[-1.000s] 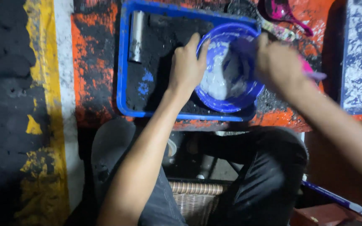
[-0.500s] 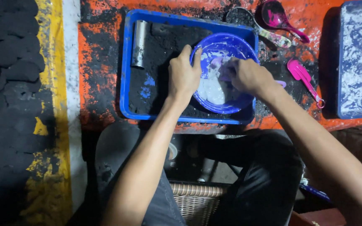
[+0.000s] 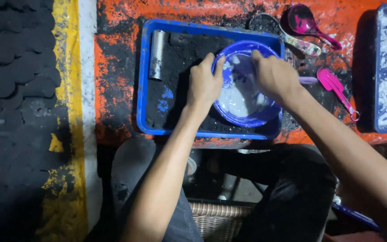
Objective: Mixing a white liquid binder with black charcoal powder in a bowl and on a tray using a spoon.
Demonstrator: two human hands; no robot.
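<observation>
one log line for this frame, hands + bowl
left hand: grips blue bowl rim | right hand: inside bowl, in pale mix | bowl: in blue tray | metal cylinder: untouched

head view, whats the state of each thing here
left hand: gripping the bowl's rim
right hand: closed, inside the bowl
blue bowl: upright in the tray, whitish stuff inside
blue tray: flat, coated in black powder
metal cylinder: lying on its side in the tray
pink spoon: lying on the orange surface

Orange, black-smeared table (image 3: pixel 117 67) beside dark floor (image 3: pixel 14 89) with a yellow stripe (image 3: pixel 66 67).
</observation>
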